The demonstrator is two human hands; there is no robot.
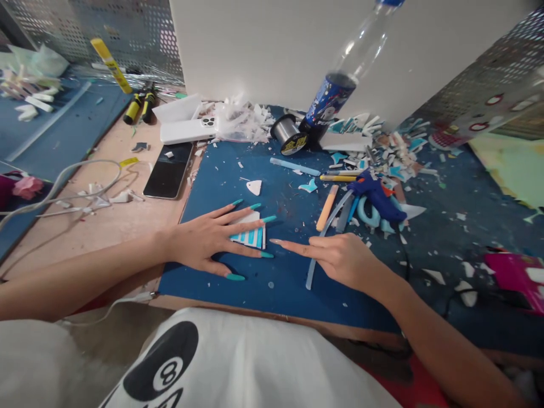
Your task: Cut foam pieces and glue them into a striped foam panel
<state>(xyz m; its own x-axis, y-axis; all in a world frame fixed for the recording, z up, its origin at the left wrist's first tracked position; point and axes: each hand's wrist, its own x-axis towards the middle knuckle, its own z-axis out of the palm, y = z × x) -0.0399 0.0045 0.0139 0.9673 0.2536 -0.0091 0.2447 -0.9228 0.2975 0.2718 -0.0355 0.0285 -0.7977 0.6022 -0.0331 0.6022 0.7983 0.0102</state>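
Observation:
My left hand lies flat on the blue mat, its teal-nailed fingers spread. Partly under these fingers is a white piece with light-blue stripes. To its right, my right hand has the index finger stretched toward the striped piece, with a small gap at the tip. The other right fingers are curled, and nothing shows in them. Above the left hand lies a small white rounded triangle. A translucent glue stick passes beneath my right hand, and a blue glue gun lies beyond it.
Foam scraps are heaped at the back right beside a plastic bottle and a wire spool. At left are a phone, a white case, black-and-yellow pliers and a white cable.

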